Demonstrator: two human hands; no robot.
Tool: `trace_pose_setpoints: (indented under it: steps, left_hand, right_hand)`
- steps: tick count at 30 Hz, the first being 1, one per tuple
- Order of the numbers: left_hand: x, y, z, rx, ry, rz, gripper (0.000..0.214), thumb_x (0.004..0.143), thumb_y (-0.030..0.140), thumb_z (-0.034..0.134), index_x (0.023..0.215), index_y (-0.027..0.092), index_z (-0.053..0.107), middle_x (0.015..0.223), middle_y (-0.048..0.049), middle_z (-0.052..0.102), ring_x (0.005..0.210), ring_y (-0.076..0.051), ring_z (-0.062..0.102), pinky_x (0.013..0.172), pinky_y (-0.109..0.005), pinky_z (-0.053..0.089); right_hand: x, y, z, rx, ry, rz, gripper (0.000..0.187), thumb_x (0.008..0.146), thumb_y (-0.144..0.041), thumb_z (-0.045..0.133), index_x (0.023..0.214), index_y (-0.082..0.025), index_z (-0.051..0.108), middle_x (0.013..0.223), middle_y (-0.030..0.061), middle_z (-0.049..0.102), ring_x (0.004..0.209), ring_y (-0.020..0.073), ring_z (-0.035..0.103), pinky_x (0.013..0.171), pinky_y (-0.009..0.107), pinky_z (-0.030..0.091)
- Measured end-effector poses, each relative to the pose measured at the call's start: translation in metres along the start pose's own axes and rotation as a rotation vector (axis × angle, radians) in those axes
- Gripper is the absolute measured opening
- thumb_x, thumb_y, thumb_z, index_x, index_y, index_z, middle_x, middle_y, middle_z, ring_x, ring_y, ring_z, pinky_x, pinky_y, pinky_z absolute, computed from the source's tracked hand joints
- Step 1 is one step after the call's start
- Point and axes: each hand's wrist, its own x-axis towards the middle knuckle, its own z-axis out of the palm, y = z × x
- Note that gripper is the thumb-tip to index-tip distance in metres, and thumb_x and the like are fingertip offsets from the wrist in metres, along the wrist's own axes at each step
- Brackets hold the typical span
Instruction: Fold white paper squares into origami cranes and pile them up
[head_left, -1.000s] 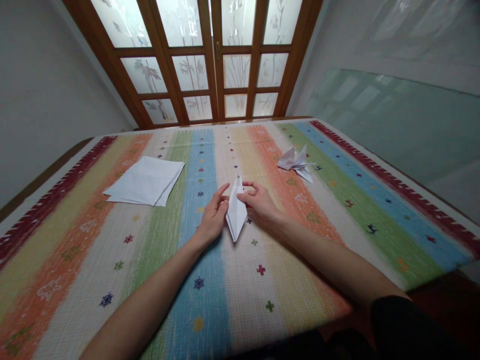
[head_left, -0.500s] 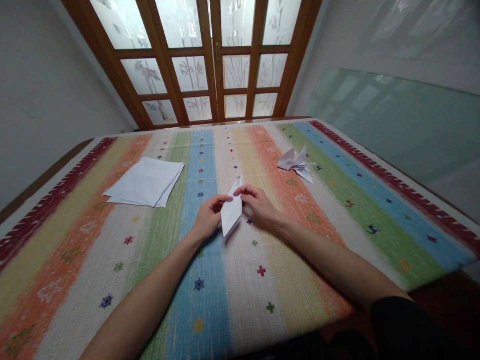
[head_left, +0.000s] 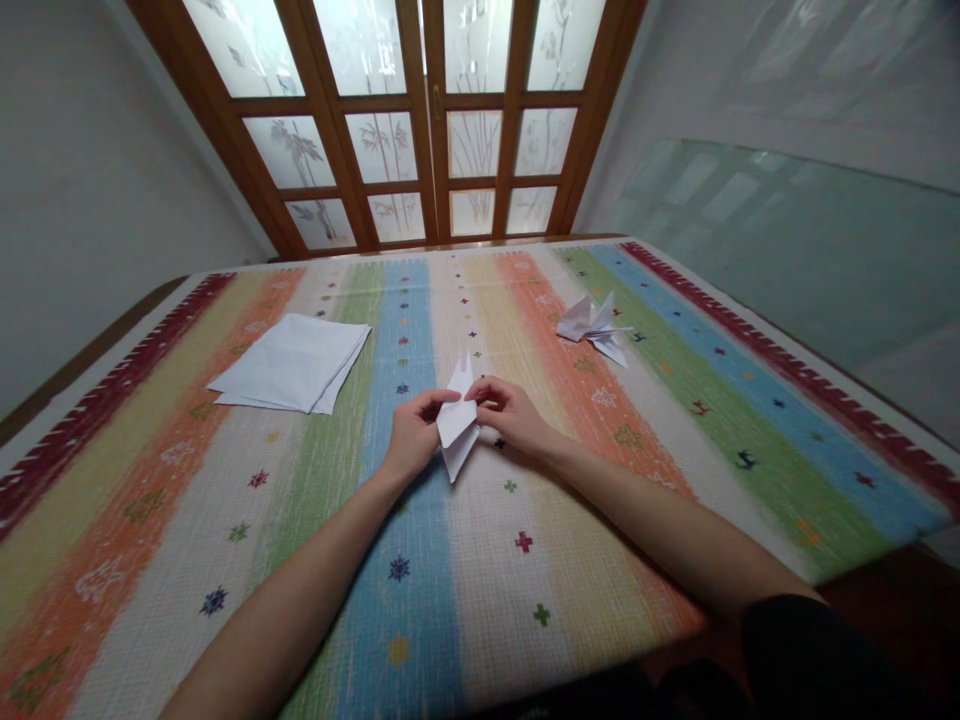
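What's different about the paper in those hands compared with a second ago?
The folded paper has shifted slightly left, and its near end now shows layers spread apart. The left hand has brought its raised finger down to the paper; the right hand keeps hold. The white sheets and folded figure stayed put.

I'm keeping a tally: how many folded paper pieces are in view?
2: one folded piece held between the left hand and right hand; a winged piece on the tablecloth, farther right, whose folds might hide another.
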Motion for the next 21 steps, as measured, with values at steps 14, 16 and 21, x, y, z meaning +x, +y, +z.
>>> trace_pose_setpoints:
  steps: [14, 16, 21]
  left_hand:
    - [0.002, 0.006, -0.002, -0.047, 0.036, -0.044, 0.023, 0.061, 0.038, 0.078, 0.063, 0.017, 0.071, 0.06, -0.0004, 0.066, 0.055, -0.012, 0.054, 0.057, -0.024, 0.044]
    - [0.001, 0.006, 0.0, -0.021, 0.068, -0.029, 0.022, 0.061, 0.037, 0.078, 0.061, 0.017, 0.071, 0.058, 0.0002, 0.065, 0.053, -0.011, 0.053, 0.054, -0.023, 0.042]
    - [-0.002, 0.005, 0.005, 0.018, 0.134, 0.008, 0.021, 0.062, 0.036, 0.077, 0.057, 0.017, 0.069, 0.054, 0.0013, 0.062, 0.05, -0.011, 0.051, 0.05, -0.023, 0.04]
  right_hand:
    - [0.001, 0.007, 0.002, 0.158, 0.037, 0.044, 0.026, 0.064, -0.037, 0.08, 0.079, -0.02, 0.067, 0.076, -0.0008, 0.065, 0.068, 0.0118, 0.057, 0.065, 0.027, 0.045]
    - [0.0, 0.006, 0.005, 0.172, 0.064, 0.063, 0.027, 0.063, -0.038, 0.08, 0.078, -0.02, 0.067, 0.074, -0.001, 0.064, 0.066, 0.0118, 0.056, 0.064, 0.027, 0.045]
    - [0.0, 0.001, 0.01, 0.193, 0.122, 0.073, 0.032, 0.059, -0.041, 0.082, 0.059, -0.019, 0.059, 0.066, -0.0023, 0.059, 0.06, 0.0105, 0.051, 0.059, 0.026, 0.042]
